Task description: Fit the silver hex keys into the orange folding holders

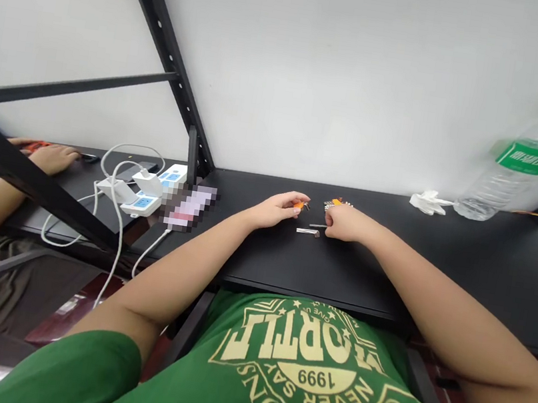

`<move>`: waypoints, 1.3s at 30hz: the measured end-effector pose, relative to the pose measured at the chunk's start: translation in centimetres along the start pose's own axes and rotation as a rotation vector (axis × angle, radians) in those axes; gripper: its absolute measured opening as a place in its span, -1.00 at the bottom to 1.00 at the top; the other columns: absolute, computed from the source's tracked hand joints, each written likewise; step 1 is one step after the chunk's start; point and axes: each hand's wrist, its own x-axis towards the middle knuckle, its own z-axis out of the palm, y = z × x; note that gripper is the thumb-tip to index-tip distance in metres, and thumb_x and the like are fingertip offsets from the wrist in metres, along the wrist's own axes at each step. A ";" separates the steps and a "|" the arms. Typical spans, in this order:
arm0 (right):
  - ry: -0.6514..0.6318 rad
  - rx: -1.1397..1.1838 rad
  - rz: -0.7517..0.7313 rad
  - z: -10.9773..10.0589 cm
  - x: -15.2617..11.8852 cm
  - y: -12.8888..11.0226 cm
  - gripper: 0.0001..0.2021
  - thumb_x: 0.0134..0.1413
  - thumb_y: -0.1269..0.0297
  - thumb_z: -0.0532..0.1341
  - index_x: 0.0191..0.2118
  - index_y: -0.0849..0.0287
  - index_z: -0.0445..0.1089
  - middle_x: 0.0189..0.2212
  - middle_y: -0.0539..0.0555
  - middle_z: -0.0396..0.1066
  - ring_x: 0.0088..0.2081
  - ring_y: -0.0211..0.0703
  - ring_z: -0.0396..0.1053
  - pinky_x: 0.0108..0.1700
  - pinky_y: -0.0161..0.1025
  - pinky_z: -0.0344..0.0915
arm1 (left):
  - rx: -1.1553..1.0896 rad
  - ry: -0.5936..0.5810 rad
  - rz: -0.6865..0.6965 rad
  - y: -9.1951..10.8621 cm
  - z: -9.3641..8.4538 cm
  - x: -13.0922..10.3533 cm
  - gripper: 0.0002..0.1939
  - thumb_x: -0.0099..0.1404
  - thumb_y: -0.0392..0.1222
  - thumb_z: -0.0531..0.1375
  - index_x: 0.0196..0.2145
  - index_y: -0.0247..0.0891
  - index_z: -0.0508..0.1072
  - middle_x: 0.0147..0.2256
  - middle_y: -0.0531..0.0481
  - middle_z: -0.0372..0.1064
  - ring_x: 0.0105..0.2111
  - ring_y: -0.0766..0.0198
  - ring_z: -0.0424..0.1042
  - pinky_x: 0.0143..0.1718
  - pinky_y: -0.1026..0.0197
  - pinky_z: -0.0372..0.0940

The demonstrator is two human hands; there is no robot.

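My left hand (278, 209) is closed around a small orange piece (300, 205) with a short dark tip sticking out to the right. Thin and grey, a metal rod (317, 225) points left from the pinched fingers of my right hand (347, 222); its other end is hidden by the hand. Just behind those fingers lies a cluster of small metal rods with an orange part (336, 202), partly covered by my right hand. Between my hands, nearer to me, several thin silver rods (307, 232) with darker ends lie side by side on the black table (270, 262).
A large clear bottle (517, 164) with a green label leans by the wall, beside a crumpled white tissue (429, 201). Left are a phone (190, 207), a white power strip (153, 194) with cables, and a black metal frame (169, 55). Beyond it rests another person's hand (53, 159).
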 end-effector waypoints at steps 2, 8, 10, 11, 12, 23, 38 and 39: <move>0.079 0.045 -0.017 0.0 0.1 0.5 -0.83 -0.17 0.49 0.35 -0.51 0.10 0.37 -0.51 0.04 0.47 -0.48 -0.13 0.37 -0.46 -0.22 0.18 | -0.020 0.020 0.008 -0.2 0.0 0.0 -0.37 0.31 0.04 0.34 0.25 -0.20 0.37 -0.05 -0.12 0.41 -0.15 0.22 0.44 0.04 0.04 0.39; 0.216 0.458 -0.162 -0.2 0.2 1.4 -0.84 0.09 0.42 0.19 -0.23 0.12 0.49 -0.45 -0.04 0.48 -0.51 -0.24 0.39 -0.39 -0.27 0.31 | -0.056 0.045 -0.003 -0.6 -0.1 0.1 -0.32 0.29 -0.03 0.37 0.28 -0.22 0.31 -0.02 -0.15 0.37 0.02 0.13 0.42 0.14 -0.02 0.34; 0.265 0.519 -0.204 -0.2 0.2 1.2 -0.85 0.11 0.38 0.19 -0.23 0.14 0.51 -0.41 -0.02 0.48 -0.52 -0.25 0.39 -0.39 -0.26 0.33 | -0.065 0.065 -0.014 -0.7 -0.1 0.2 -0.33 0.28 -0.06 0.37 0.27 -0.22 0.32 -0.01 -0.15 0.37 0.03 0.13 0.41 0.14 -0.02 0.34; 0.287 0.539 -0.221 -0.1 0.2 1.1 -0.86 0.11 0.37 0.20 -0.24 0.14 0.51 -0.39 0.00 0.49 -0.52 -0.25 0.39 -0.39 -0.26 0.34 | -0.070 0.076 -0.017 -0.8 -0.1 0.2 -0.33 0.27 -0.06 0.38 0.27 -0.21 0.32 0.00 -0.15 0.36 0.02 0.13 0.42 0.13 -0.02 0.35; 0.304 0.563 -0.233 -0.1 0.1 1.0 -0.86 0.12 0.35 0.21 -0.24 0.15 0.52 -0.38 0.01 0.49 -0.52 -0.25 0.40 -0.39 -0.26 0.35 | -0.074 0.083 -0.018 -0.8 -0.1 0.2 -0.32 0.26 -0.07 0.38 0.28 -0.22 0.32 -0.01 -0.15 0.36 0.02 0.13 0.42 0.13 -0.02 0.35; 0.408 0.497 -0.363 -0.4 -0.3 0.5 -0.80 0.21 0.29 0.20 -0.23 0.11 0.61 -0.28 0.10 0.52 -0.43 -0.17 0.43 -0.27 -0.16 0.40 | -0.074 0.082 -0.010 -0.5 -0.1 0.1 -0.29 0.22 -0.01 0.43 0.25 -0.26 0.36 -0.02 -0.17 0.43 0.02 0.09 0.46 0.13 -0.07 0.38; 0.421 0.375 -0.397 -0.1 -0.1 -0.1 -0.83 0.21 0.36 0.21 -0.24 0.12 0.59 -0.27 0.10 0.52 -0.28 -0.12 0.44 -0.13 -0.16 0.35 | -0.069 -0.007 -0.012 0.4 0.4 -0.2 -0.31 0.14 0.06 0.48 0.12 -0.33 0.47 0.02 -0.28 0.53 -0.01 0.03 0.54 0.10 -0.13 0.41; 0.413 0.381 -0.406 0.1 -0.1 -0.4 -0.84 0.21 0.36 0.22 -0.23 0.12 0.58 -0.25 0.11 0.51 -0.27 -0.12 0.44 -0.13 -0.16 0.35 | -0.068 -0.009 0.003 0.4 0.6 -0.1 -0.32 0.14 0.06 0.48 0.12 -0.33 0.47 0.03 -0.29 0.52 0.00 0.01 0.54 0.12 -0.14 0.40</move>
